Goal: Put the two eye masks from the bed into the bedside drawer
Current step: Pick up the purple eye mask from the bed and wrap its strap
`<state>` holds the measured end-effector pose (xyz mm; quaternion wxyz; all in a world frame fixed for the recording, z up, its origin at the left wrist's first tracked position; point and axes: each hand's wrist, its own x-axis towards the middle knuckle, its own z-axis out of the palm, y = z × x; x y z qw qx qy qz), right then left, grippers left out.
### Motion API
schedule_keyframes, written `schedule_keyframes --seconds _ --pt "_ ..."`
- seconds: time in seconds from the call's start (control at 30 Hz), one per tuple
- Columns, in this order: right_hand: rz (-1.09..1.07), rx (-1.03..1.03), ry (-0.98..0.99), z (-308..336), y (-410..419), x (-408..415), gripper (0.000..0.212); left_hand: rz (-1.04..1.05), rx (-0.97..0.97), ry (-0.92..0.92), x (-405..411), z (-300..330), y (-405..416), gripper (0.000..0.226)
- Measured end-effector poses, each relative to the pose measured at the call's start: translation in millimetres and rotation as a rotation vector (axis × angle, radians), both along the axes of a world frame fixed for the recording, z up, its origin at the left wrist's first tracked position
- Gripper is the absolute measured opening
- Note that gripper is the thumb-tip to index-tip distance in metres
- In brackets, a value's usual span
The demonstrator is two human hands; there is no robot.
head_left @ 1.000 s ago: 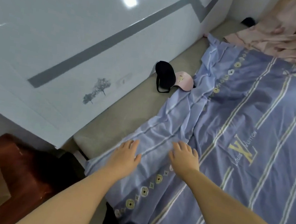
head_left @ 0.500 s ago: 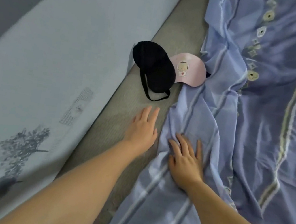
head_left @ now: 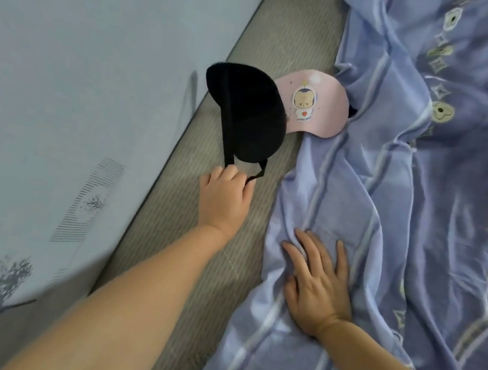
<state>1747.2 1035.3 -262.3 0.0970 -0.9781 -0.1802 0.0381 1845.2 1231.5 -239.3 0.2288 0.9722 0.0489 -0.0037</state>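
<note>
A black eye mask (head_left: 247,112) lies on the bare grey mattress strip, partly over a pink eye mask (head_left: 314,106) printed with a small cartoon astronaut. The pink mask's right end tucks under the blue sheet. My left hand (head_left: 225,198) sits just below the black mask, its fingers curled onto the mask's black strap (head_left: 256,175). Further down and to the right, my right hand (head_left: 317,281) rests flat with fingers spread on the blue sheet. The bedside drawer is out of view.
A glossy white headboard panel (head_left: 77,80) with a grey tree print runs along the left. The striped blue sheet (head_left: 422,211) lies rumpled over the right of the bed. A grey mattress strip (head_left: 258,38) runs between them.
The view has closed in on the masks. My left hand moved forward along the mattress and curled its fingers onto the black mask's strap. My right hand stayed flat on the sheet.
</note>
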Motion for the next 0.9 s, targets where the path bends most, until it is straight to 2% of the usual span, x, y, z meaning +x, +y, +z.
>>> schedule_keyframes --seconds 0.07,0.13,0.27,0.33,0.4,0.43,0.5,0.57,0.6,0.67,0.73,0.8,0.9 --pt "0.001 -0.005 0.015 2 1 1 0.050 0.068 -0.270 0.065 -20 14 1 0.040" --pt "-0.013 -0.036 0.079 9 3 2 0.050 0.104 -0.394 0.062 -45 36 3 0.041" --pt "-0.046 -0.075 0.354 32 12 10 0.057 0.030 -0.271 -0.070 -95 89 13 0.030" --pt "-0.118 0.060 0.545 61 21 13 0.066 0.038 -0.267 -0.118 -114 119 14 0.027" --pt "-0.115 0.245 0.575 107 30 7 0.079 0.037 -0.271 -0.146 -134 154 9 0.027" --pt "-0.035 0.308 0.550 135 35 -1 0.081 0.029 -0.268 -0.157 -145 173 5 0.027" --pt "0.140 0.437 0.554 188 40 -24 0.066 0.035 -0.291 -0.175 -171 213 -6 0.024" --pt "0.162 0.540 0.592 237 40 -54 0.026 0.073 -0.357 -0.196 -198 254 -18 0.023" --pt "0.136 0.585 0.630 261 37 -69 0.024 0.103 -0.385 -0.225 -213 275 -24 0.022" --pt "0.073 0.667 0.716 301 24 -93 0.041 0.213 -0.456 -0.304 -245 311 -35 0.014" --pt "0.033 0.847 0.830 336 8 -113 0.041 0.367 -0.549 -0.330 -276 341 -43 0.024" --pt "0.023 1.022 0.959 362 -8 -128 0.025 0.451 -0.649 -0.258 -308 364 -54 0.038" --pt "0.067 1.110 1.021 393 -29 -150 0.020 0.409 -0.667 0.012 -350 387 -76 0.044"
